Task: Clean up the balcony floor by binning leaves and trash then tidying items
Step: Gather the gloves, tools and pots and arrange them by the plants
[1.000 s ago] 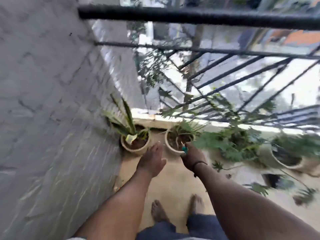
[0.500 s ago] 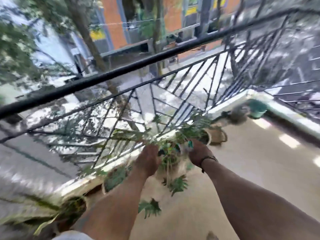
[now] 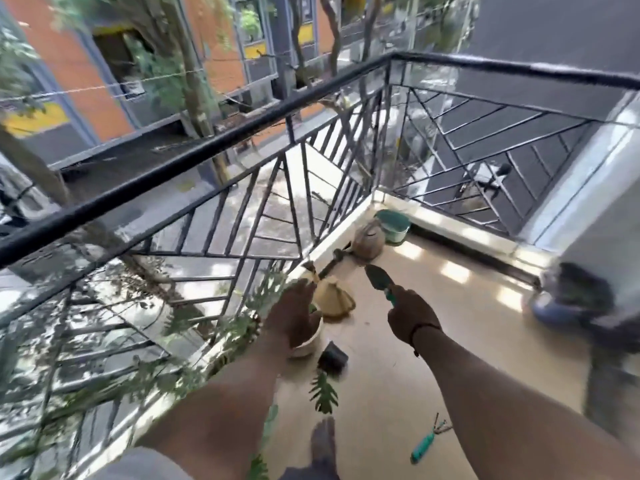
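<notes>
Step in hand, as judged: carrying a loose tool along the balcony to be put away.

- Right hand (image 3: 412, 320): fingers curled round the green handle of a garden trowel (image 3: 381, 280), blade pointing forward. Best kept low and clear of the railing (image 3: 214, 147).
- Left hand (image 3: 294, 317): fingers extended, holding nothing, over a white pot (image 3: 306, 348).
- Floor (image 3: 381, 375), by count: one hand rake (image 3: 427, 439) with green handle near the foot; one fallen leaf (image 3: 323, 393); one small black pot (image 3: 333, 358) tipped over; one green bucket (image 3: 393, 225) in the corner.
</notes>
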